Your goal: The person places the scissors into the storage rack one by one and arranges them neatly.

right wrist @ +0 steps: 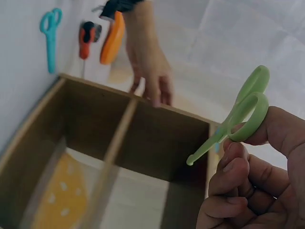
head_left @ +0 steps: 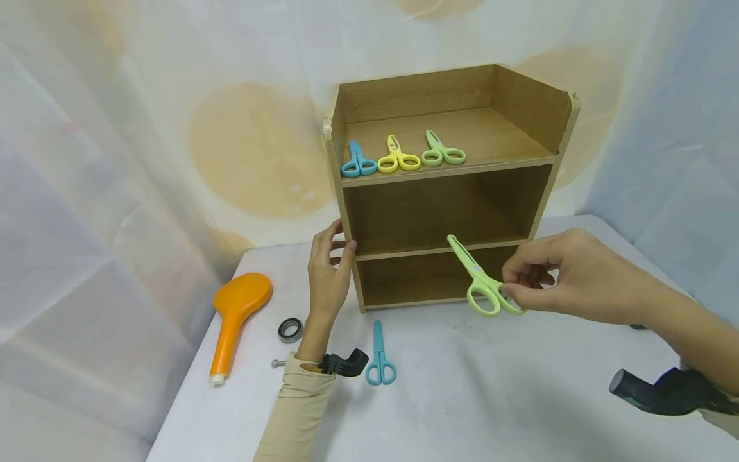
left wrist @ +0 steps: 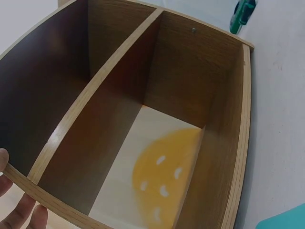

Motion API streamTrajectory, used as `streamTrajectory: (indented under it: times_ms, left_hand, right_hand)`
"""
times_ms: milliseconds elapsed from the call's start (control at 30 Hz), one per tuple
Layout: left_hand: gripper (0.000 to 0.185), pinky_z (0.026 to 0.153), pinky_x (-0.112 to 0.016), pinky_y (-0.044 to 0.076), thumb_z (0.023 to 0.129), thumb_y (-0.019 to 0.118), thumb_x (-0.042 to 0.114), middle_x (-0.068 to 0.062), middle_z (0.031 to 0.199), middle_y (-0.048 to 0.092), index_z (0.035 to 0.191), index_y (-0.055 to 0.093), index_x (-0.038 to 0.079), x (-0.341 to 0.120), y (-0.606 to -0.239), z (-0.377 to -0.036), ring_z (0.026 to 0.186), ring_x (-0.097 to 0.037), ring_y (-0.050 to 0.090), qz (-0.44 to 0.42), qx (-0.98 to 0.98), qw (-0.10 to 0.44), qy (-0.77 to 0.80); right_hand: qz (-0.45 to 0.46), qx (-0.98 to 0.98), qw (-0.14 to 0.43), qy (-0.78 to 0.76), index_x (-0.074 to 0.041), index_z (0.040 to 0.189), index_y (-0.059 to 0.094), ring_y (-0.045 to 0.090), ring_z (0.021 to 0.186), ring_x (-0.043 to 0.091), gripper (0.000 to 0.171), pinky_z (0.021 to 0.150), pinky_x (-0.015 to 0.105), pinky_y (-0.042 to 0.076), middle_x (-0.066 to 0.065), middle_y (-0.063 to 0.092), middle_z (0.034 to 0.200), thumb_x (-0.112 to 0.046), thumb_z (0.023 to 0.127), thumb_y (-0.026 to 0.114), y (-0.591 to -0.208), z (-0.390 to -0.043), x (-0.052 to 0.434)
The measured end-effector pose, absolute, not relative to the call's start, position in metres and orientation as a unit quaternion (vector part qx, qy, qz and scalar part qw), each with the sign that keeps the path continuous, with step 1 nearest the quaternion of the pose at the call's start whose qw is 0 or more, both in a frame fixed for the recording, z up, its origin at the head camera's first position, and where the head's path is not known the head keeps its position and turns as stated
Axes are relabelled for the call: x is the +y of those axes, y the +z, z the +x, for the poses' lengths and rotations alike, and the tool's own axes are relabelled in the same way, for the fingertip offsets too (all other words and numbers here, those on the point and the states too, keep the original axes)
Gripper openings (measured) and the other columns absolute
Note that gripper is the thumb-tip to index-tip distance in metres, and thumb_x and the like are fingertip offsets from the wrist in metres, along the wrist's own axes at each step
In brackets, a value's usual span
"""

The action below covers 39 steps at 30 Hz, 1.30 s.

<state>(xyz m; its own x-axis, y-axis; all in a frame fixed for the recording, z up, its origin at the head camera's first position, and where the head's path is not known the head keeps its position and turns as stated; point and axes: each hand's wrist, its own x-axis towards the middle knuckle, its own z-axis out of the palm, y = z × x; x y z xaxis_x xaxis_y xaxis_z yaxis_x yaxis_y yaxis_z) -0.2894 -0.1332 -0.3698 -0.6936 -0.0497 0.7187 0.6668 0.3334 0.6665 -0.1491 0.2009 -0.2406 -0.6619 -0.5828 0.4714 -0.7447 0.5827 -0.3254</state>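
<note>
Between thumb and fingertips, my right hand [head_left: 568,282] pinches light green scissors [head_left: 480,277] by a handle loop, in the air before a wooden shelf unit [head_left: 447,168]. In the right wrist view the blade [right wrist: 206,149] points down toward the shelf. My left hand [head_left: 329,276] holds the unit's left side panel, thumb at the front edge and fingers outside. On the top shelf lie blue scissors [head_left: 357,159], yellow scissors [head_left: 395,153] and another green pair [head_left: 439,151], handles toward the front. A second blue pair [head_left: 378,340] lies on the table before the unit.
On the table's left lie an orange paddle-shaped object [head_left: 242,298], a bearing ring [head_left: 282,332] and a small bolt [head_left: 277,364], partly behind my left arm. A red and black tool [right wrist: 86,40] shows in the right wrist view. Light cloth hangs behind and at the sides.
</note>
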Motion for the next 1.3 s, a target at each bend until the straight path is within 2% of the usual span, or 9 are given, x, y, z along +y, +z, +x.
streamTrajectory:
  times_ms: [167, 333, 567, 733, 1000, 1300]
  left_hand:
    - [0.050, 0.079, -0.044, 0.055, 0.101, 0.062, 0.026, -0.006, 0.135, 0.052, 0.148, 0.048, 0.017, -0.134, -0.371, -0.290, 0.109, -0.022, 0.061, -0.206, -0.748, 0.329, -0.538]
    - [0.050, 0.080, -0.045, 0.055, 0.101, 0.061, 0.027, -0.005, 0.135, 0.052, 0.148, 0.048, 0.018, -0.134, -0.371, -0.291, 0.109, -0.022, 0.061, -0.207, -0.748, 0.329, -0.538]
    - [0.049, 0.078, -0.039, 0.055, 0.101, 0.061, 0.026, -0.006, 0.134, 0.052, 0.148, 0.048, 0.018, -0.135, -0.371, -0.290, 0.108, -0.021, 0.061, -0.210, -0.744, 0.331, -0.541]
    - [0.049, 0.079, -0.039, 0.055, 0.101, 0.061, 0.024, -0.006, 0.135, 0.052, 0.148, 0.048, 0.018, -0.135, -0.371, -0.290, 0.108, -0.020, 0.061, -0.212, -0.744, 0.330, -0.541]
    - [0.049, 0.078, -0.040, 0.055, 0.101, 0.061, 0.025, -0.005, 0.134, 0.052, 0.148, 0.048, 0.018, -0.138, -0.372, -0.289, 0.108, -0.019, 0.061, -0.208, -0.747, 0.331, -0.538]
    - [0.048, 0.077, -0.042, 0.056, 0.102, 0.060, 0.026, -0.004, 0.134, 0.052, 0.148, 0.048, 0.018, -0.134, -0.373, -0.287, 0.107, -0.017, 0.061, -0.213, -0.747, 0.332, -0.535]
  right_hand:
    - [0.394, -0.866, 0.179, 0.252, -0.032, 0.085, 0.069, 0.055, 0.063, 0.003, 0.039, 0.053, 0.017, 0.043, -0.019, 0.059, 0.073, 0.004, 0.075, 0.081, -0.218, -0.152, 0.204]
    - [0.365, -0.882, 0.179, 0.239, -0.030, 0.084, 0.070, 0.055, 0.064, 0.007, 0.034, 0.054, 0.019, 0.043, -0.015, 0.061, 0.072, 0.002, 0.078, 0.080, -0.193, -0.158, 0.204]
    - [0.282, -0.922, 0.170, 0.205, -0.017, 0.083, 0.072, 0.055, 0.063, 0.011, 0.014, 0.054, 0.018, 0.042, -0.007, 0.062, 0.070, -0.005, 0.083, 0.078, -0.160, -0.183, 0.205]
    - [0.249, -0.938, 0.190, 0.151, -0.011, 0.087, 0.074, 0.055, 0.063, 0.011, 0.004, 0.054, 0.017, 0.042, -0.002, 0.066, 0.074, -0.013, 0.086, 0.078, -0.139, -0.208, 0.211]
    - [0.254, -0.937, 0.224, 0.087, -0.004, 0.085, 0.075, 0.052, 0.064, 0.015, 0.012, 0.052, 0.019, 0.040, 0.002, 0.067, 0.073, -0.016, 0.086, 0.077, -0.119, -0.255, 0.214]
    - [0.225, -0.960, 0.158, 0.055, -0.006, 0.085, 0.076, 0.051, 0.067, 0.020, 0.016, 0.052, 0.029, 0.038, 0.001, 0.066, 0.069, -0.021, 0.087, 0.075, -0.118, -0.289, 0.212]
